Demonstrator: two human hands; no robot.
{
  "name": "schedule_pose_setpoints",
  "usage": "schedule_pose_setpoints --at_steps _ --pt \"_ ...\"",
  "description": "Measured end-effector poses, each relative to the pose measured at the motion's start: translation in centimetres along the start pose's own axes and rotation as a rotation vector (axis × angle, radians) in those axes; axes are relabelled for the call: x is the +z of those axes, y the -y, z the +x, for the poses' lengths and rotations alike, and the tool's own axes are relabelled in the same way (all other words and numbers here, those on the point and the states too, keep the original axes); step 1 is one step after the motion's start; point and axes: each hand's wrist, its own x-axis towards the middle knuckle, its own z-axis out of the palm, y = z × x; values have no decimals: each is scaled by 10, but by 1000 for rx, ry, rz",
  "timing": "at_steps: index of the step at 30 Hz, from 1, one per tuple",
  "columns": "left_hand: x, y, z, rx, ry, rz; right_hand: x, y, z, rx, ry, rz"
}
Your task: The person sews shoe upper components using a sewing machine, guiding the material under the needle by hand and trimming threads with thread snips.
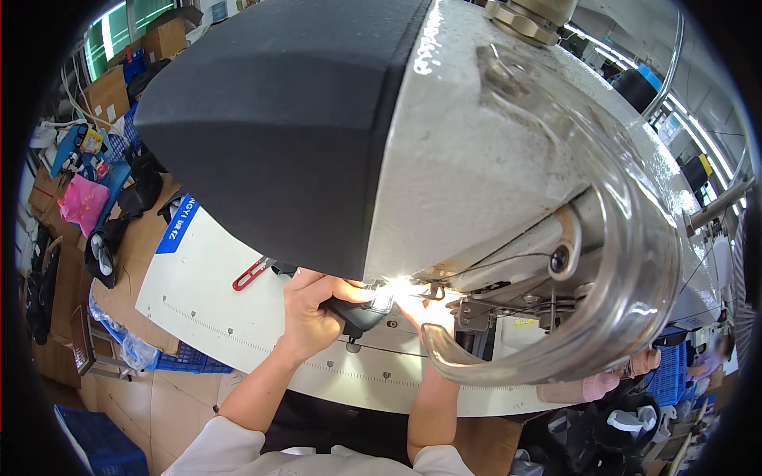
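Observation:
A sewing machine head (468,151), grey and black, looms over the white work table (238,309). Below it a bright lamp (397,287) glares near the needle area. My left hand (312,312) is closed, thumb and fingers pinching a black padded piece (361,317) that lies under the lamp. Opposite it, my right hand (432,312) reaches in beside the lit spot. Glare and the machine's clear curved guard (476,365) hide most of its fingers, so its grip is unclear. Left of my left hand lies a red-handled cutting tool (251,274), partly behind the machine.
Dark thread (492,258) runs along the machine's side. A pink bottle (591,387) lies at the table's right edge. Blue baskets (194,359) stand beneath the left side. Cardboard boxes (107,95), a pink pouch (83,202) and black pieces (143,182) crowd the far left.

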Motion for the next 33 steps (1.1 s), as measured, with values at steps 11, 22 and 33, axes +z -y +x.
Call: schedule_pose_setpoints --at_steps 11,22,33 --pt "-2 -1 5 5 4 -64 6 4 4 36 29 45" --pt "-1 11 8 -64 24 -40 11 7 6 78 72 106" --pt "9 13 9 -54 -57 -67 18 12 14 127 89 201"
